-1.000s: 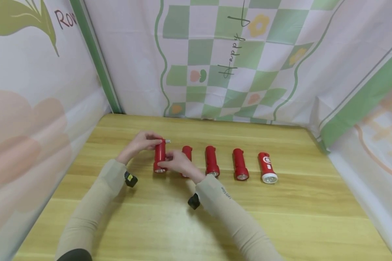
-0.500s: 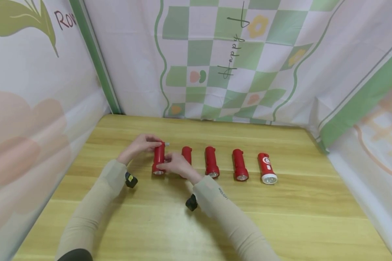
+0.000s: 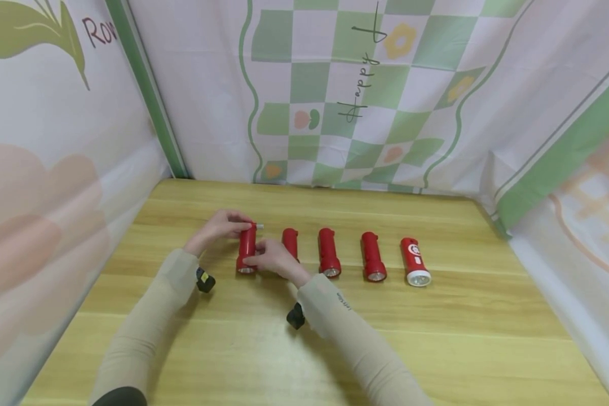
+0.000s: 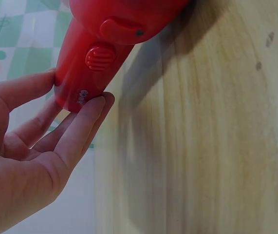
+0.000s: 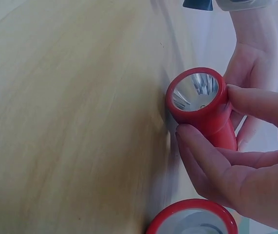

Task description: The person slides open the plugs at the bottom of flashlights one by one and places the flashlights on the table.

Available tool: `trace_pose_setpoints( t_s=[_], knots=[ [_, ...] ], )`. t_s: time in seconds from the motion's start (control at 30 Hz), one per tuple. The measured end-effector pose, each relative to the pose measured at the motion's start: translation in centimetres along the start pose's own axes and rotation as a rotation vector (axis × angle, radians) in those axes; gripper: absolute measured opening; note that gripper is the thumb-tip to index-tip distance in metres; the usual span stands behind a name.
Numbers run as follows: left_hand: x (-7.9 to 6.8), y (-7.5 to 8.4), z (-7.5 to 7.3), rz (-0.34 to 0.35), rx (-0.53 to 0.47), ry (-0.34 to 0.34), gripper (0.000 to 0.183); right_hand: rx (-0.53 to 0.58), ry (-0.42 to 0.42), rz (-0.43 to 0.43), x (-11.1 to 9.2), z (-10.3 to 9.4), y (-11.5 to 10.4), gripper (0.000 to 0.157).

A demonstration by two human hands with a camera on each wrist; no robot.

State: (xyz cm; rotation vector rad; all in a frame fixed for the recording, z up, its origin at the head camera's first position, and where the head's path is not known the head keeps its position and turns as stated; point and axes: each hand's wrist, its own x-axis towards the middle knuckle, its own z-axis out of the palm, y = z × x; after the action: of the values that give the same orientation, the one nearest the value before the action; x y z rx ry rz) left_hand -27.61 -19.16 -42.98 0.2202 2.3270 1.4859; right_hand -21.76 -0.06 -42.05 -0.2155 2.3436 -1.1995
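Observation:
Both hands hold one red flashlight [image 3: 247, 248] at the left end of a row. My left hand [image 3: 224, 224] pinches its tail end, where a small silvery prong [image 3: 260, 226] sticks out to the right. The left wrist view shows thumb and fingertips on the tail and a ridged red switch [image 4: 100, 57] on the barrel. My right hand [image 3: 276, 256] grips the head end between thumb and fingers. In the right wrist view the round reflector [image 5: 197, 92] faces the camera, and the left hand is behind it.
To the right lie a red flashlight [image 3: 290, 241] partly hidden by the right hand, two more red flashlights [image 3: 328, 248] [image 3: 371, 254], and a red one with a white head [image 3: 415, 262]. They rest on a wooden table [image 3: 462, 338]. Printed curtains [image 3: 208, 101] stand behind and at both sides.
The held flashlight has come slightly nearer to the person and a little left, with both hands following. The other flashlights stay where they were.

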Motion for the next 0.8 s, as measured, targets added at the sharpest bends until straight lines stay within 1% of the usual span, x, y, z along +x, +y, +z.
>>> trace_pose_setpoints(
  t_s=[0.23,0.4,0.5,0.63,0.8],
  knots=[
    [0.4,-0.2,0.2,-0.003,-0.018,-0.002,0.038,0.001,-0.002,-0.008,0.0,-0.1,0.2,0.043],
    [0.6,-0.5,0.1,0.009,-0.015,-0.005,0.036,-0.029,-0.006,-0.033,0.0,-0.1,0.1,0.042],
    [0.7,-0.6,0.1,0.003,-0.007,-0.006,0.036,-0.041,-0.011,-0.037,0.0,-0.1,0.1,0.042],
    [0.9,-0.8,0.1,-0.005,-0.008,-0.010,0.036,-0.035,-0.017,-0.030,0.0,-0.2,0.2,0.043],
    [1.2,-1.1,0.2,0.001,-0.011,-0.017,0.037,-0.024,-0.019,-0.035,0.1,-0.2,0.4,0.040]
  ],
)
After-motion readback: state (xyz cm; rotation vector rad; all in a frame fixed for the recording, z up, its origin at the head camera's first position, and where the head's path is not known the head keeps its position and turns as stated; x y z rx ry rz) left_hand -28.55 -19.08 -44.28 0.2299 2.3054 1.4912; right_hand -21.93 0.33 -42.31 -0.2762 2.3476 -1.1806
